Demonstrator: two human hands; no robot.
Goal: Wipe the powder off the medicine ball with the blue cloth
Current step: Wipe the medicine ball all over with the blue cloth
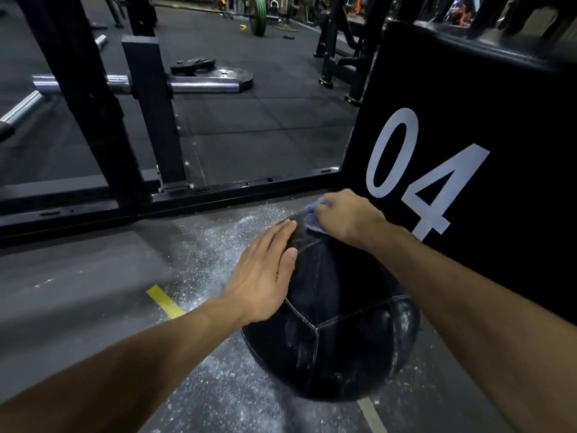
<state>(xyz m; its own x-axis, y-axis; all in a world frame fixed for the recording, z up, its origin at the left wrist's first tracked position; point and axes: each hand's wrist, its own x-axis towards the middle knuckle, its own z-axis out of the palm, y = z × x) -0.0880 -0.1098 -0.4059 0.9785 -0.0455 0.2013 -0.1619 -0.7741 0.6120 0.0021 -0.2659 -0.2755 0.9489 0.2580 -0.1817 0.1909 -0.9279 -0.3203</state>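
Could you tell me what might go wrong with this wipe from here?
The medicine ball sits on loose powder on the floor, steadied only by the flat left hand, so it may roll and pick up dust again. The right hand holds a small bunched blue cloth, which may smear rather than lift.

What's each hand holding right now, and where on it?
Right hand grips the bunched blue cloth, pressed on the far top of the medicine ball. Left hand holds nothing; it lies flat on the ball's left side.
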